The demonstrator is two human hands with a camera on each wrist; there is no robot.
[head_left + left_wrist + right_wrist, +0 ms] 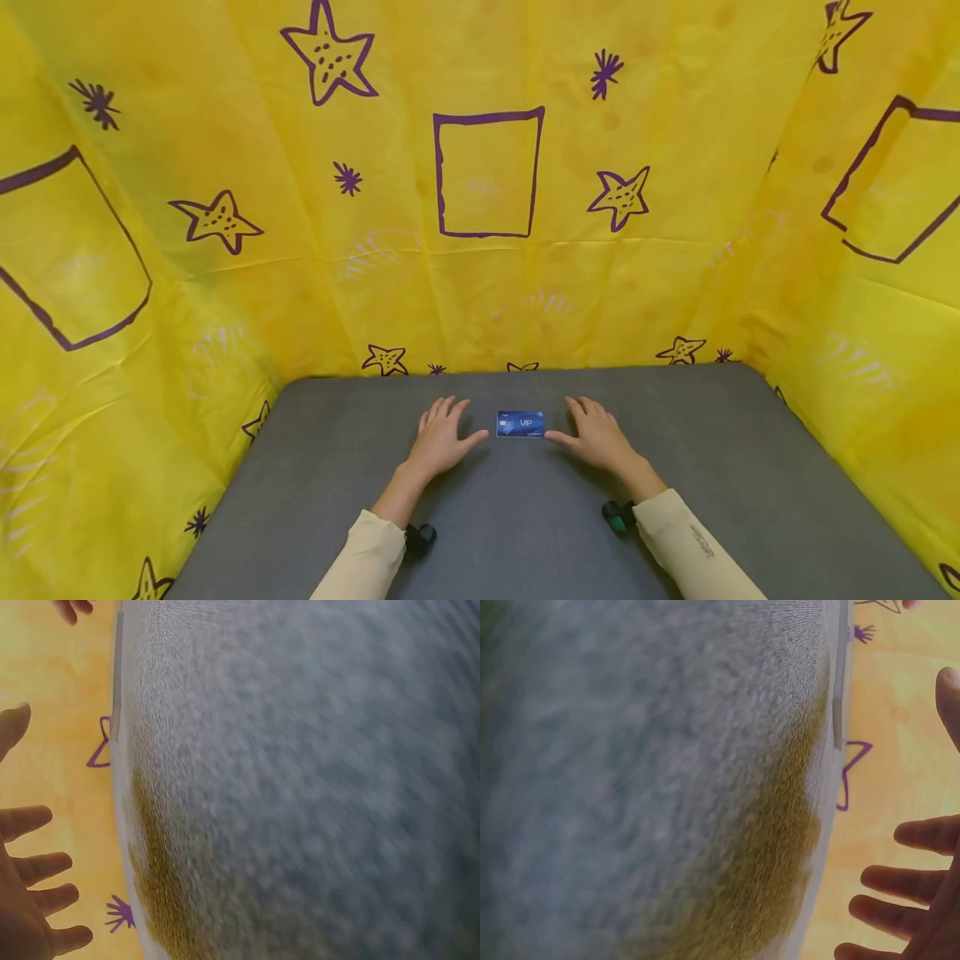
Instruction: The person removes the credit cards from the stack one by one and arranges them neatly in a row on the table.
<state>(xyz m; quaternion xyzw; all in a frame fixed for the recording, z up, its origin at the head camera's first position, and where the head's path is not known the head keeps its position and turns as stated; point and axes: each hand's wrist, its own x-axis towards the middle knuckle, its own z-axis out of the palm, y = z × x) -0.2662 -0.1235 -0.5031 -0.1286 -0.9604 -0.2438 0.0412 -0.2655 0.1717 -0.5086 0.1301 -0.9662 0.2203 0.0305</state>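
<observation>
Because your left grip [441,440] and right grip [599,437] spread wide, holding nothing, the card [519,424] lies uncovered between them.

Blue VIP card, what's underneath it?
The blue VIP card lies on the grey tabletop, which shows above and below it in the head view. The patch directly beneath is covered, so I can't tell whether anything thin is hidden there.
</observation>
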